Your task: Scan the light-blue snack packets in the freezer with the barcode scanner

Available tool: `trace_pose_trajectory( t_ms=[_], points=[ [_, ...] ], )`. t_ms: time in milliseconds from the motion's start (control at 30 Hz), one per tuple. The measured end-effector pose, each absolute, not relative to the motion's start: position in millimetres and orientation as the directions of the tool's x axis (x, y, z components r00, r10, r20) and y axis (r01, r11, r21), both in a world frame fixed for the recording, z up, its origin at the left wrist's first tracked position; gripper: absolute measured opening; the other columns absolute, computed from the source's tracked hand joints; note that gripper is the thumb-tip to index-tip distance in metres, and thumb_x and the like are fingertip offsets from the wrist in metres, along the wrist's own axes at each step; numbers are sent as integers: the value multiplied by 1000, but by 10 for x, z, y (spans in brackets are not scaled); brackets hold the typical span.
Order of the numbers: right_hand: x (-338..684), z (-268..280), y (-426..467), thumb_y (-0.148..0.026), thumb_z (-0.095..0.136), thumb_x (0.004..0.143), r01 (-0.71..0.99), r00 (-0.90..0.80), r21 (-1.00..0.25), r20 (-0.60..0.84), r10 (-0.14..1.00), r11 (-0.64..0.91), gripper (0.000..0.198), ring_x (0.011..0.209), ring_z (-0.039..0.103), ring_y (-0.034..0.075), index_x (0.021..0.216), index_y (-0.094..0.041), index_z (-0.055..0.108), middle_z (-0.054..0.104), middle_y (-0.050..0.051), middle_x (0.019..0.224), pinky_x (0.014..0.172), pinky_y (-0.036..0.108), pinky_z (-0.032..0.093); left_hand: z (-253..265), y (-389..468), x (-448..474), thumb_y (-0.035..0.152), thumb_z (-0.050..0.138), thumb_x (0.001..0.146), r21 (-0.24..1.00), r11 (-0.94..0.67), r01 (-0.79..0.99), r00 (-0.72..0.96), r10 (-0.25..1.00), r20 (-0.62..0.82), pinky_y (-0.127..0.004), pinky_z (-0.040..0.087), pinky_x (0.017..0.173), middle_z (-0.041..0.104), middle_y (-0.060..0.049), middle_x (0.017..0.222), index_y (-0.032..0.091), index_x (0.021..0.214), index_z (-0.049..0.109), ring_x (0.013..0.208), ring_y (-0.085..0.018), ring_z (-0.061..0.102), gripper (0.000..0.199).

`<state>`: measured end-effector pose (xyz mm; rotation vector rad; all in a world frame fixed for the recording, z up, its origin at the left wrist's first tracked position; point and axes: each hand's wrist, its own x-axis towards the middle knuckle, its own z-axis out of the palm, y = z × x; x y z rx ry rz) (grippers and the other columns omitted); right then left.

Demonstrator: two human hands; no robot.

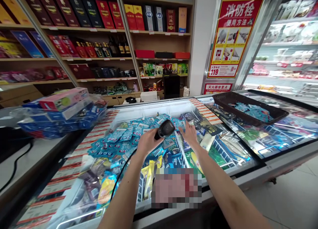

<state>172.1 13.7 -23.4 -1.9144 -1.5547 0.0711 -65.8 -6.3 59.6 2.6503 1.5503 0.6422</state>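
My left hand (149, 142) is wrapped round a black handheld barcode scanner (165, 129), whose cable trails down past my forearm. The scanner's head points to the right, towards a small blue packet (178, 123). Thumb and fingers of my right hand (189, 135) pinch the right edge of that packet, just past the scanner. To the left, many similar blue packets (124, 133) lie spread in a heap on the freezer's glass top. How far the held packet is above the heap I cannot tell.
A chest freezer (238, 180) with frozen goods in wire baskets (182, 153) spans the front. On its right stands a dark tray (270, 114) holding more blue packets. Plastic-wrapped boxes (63, 110) are stacked at left. Shelves (99, 28) of boxed bottles line the back.
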Motion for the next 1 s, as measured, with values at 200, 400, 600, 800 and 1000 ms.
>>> trace_pose_trajectory(
  t_ms=[200, 400, 600, 800, 1000],
  points=[
    [1759, -267, 238, -54, 61, 74, 841, 312, -534, 344, 886, -89, 83, 122, 41, 35, 141, -15, 33, 56, 16, 125, 98, 46, 33, 533, 40, -613, 44, 48, 80, 114, -512, 851, 451, 825, 342, -25, 37, 62, 67, -3, 101, 25, 105, 56, 90, -21, 62, 32],
    [1897, -290, 309, -39, 60, 74, 607, 439, -795, 353, 826, 17, 44, 93, 59, 25, 113, -18, 58, 66, 9, 101, 82, 37, 45, 518, 69, -597, 41, 48, 79, 117, -500, 858, 434, 828, 354, -27, 37, 61, 67, -2, 99, 25, 99, 57, 88, -22, 61, 27],
    [1921, -256, 295, -45, 50, 79, 253, 518, -936, 344, 783, 244, 37, 63, 55, 15, 100, -17, 62, 60, 1, 71, 59, 28, 49, 643, 80, -531, 40, 49, 78, 254, -574, 778, 499, 811, 305, -25, 38, 59, 67, -1, 89, 25, 100, 58, 79, -19, 61, 29],
    [1931, -152, 198, -49, 40, 86, 344, 549, -911, 391, 739, 227, 43, 53, 57, 15, 114, -19, 54, 55, 1, 68, 49, 26, 44, 732, 175, -410, 50, 48, 78, 246, -564, 788, 515, 824, 237, -26, 36, 57, 68, -2, 91, 28, 114, 55, 80, -21, 62, 43],
    [2018, -206, 283, -35, 51, 78, 377, 591, -914, 362, 721, 150, 47, 60, 56, 16, 121, -17, 41, 56, 1, 75, 56, 28, 45, 694, 207, -381, 48, 47, 78, 145, -578, 803, 545, 811, 214, -26, 33, 55, 68, -2, 87, 27, 112, 56, 78, -22, 62, 41]
  ],
)
